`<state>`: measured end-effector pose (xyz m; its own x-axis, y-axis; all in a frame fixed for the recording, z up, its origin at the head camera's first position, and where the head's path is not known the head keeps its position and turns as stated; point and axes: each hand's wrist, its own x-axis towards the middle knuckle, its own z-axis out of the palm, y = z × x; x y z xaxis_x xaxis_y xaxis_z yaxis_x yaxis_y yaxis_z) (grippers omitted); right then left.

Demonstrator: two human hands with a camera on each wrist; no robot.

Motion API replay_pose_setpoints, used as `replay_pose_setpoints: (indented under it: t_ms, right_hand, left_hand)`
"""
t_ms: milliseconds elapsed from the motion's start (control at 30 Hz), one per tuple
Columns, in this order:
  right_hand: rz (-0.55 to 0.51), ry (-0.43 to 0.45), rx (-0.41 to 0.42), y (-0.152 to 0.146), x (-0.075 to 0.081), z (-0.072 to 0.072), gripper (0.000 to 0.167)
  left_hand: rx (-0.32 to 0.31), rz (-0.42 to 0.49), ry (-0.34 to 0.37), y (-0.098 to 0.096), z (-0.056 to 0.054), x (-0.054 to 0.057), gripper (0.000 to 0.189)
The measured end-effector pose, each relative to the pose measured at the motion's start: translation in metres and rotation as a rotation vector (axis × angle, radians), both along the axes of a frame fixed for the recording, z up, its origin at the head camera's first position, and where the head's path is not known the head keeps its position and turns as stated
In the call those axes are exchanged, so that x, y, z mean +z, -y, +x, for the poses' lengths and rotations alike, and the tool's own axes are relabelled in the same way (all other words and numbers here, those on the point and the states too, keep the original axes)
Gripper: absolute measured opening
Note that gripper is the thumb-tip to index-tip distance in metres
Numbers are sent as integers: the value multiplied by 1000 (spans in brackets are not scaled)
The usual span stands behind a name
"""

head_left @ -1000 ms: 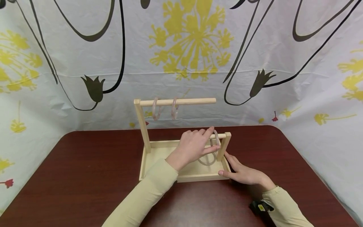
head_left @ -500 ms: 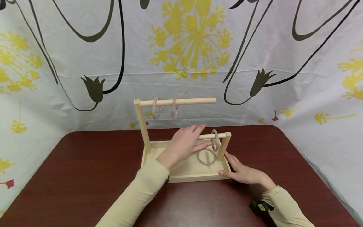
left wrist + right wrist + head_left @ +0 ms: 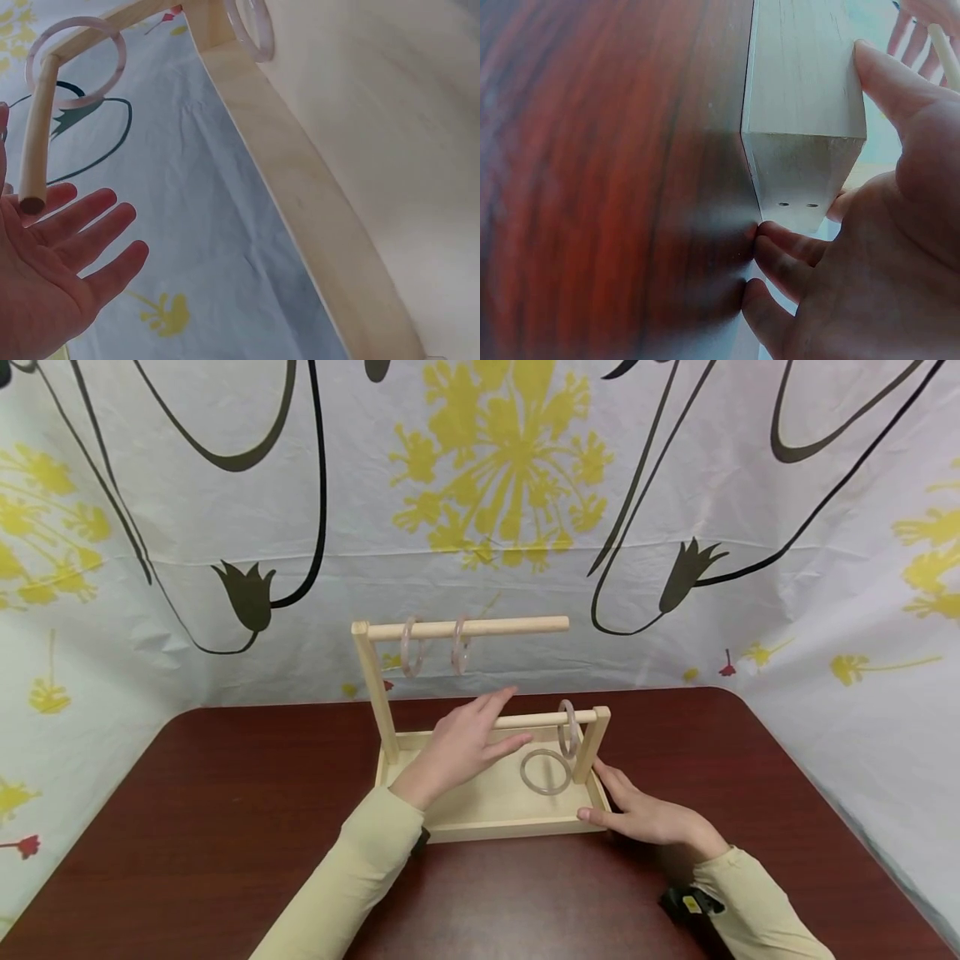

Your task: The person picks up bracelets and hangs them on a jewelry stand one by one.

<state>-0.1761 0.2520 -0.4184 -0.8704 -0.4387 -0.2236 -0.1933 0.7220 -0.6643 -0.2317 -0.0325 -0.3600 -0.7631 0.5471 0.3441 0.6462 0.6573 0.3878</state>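
Observation:
A pale wooden stand (image 3: 495, 827) has a shallow tray base and two round bars. On its lower bar (image 3: 536, 721) hangs a translucent bangle (image 3: 575, 735), close to the right post. Another bangle (image 3: 546, 792) lies flat in the tray beneath. Two pinkish bangles (image 3: 406, 647) hang from the upper bar (image 3: 517, 627). My left hand (image 3: 461, 739), holding nothing, is by the lower bar's free end, its fingers spread; the left wrist view shows the bar end (image 3: 32, 202) over the palm. My right hand (image 3: 648, 818) grips the tray's right front corner, thumb (image 3: 885, 71) on the rim.
The stand sits on a dark red-brown table (image 3: 225, 827). Behind it hangs a white cloth (image 3: 345, 527) with yellow and dark plant prints. A black strap device (image 3: 692, 903) is on the right wrist.
My left hand has drawn back leftward along the lower bar, away from the bangle, which now hangs free there. My right hand has stayed on the tray corner.

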Motion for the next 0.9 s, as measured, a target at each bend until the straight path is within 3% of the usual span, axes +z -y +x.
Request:
replay_pose_setpoints:
  t_ms: [467,733,900]
  right_hand:
    - [17,1,-3,0,2,0,91]
    - [11,0,-3,0,2,0,90]
    - [6,-5,-4,0,1,1,90]
  left_hand:
    - [30,99,130,15,1,-15,70]
    - [12,95,248,19,-2,-27,71]
    - [16,41,312,14,-6,-36,78]
